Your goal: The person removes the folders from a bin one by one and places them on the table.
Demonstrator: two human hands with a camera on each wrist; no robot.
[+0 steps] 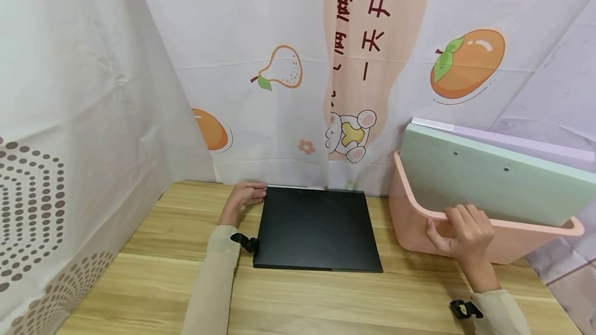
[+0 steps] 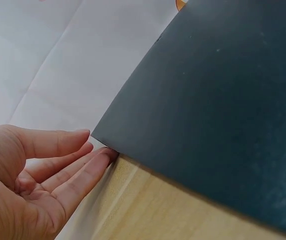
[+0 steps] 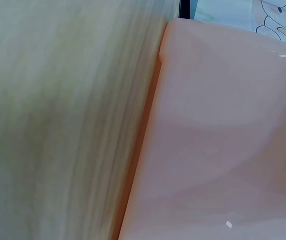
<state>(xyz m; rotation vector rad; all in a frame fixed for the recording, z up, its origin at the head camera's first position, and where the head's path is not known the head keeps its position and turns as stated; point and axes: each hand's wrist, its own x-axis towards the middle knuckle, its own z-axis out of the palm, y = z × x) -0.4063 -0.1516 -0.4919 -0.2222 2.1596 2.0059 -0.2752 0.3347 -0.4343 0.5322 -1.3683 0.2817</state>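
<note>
A black file folder [image 1: 316, 229] lies flat on the wooden table, its far edge close to the hanging cloth. At its far left corner is my left hand [image 1: 248, 195], fingers nearly straight. In the left wrist view the fingertips [image 2: 102, 159] reach right to the folder's corner, with the thumb just beside it. On the right stands a pink storage bin [image 1: 405, 221]. My right hand [image 1: 470, 234] grips its front rim at the handle opening. A green folder [image 1: 484, 180] and a purple folder [image 1: 526, 141] lean inside the bin; their lower parts are hidden.
A white printed cloth [image 1: 251, 118] hangs behind the table and along its left side. The wooden table [image 1: 288, 299] extends in front of the black folder. Bare tabletop separates that folder from the bin.
</note>
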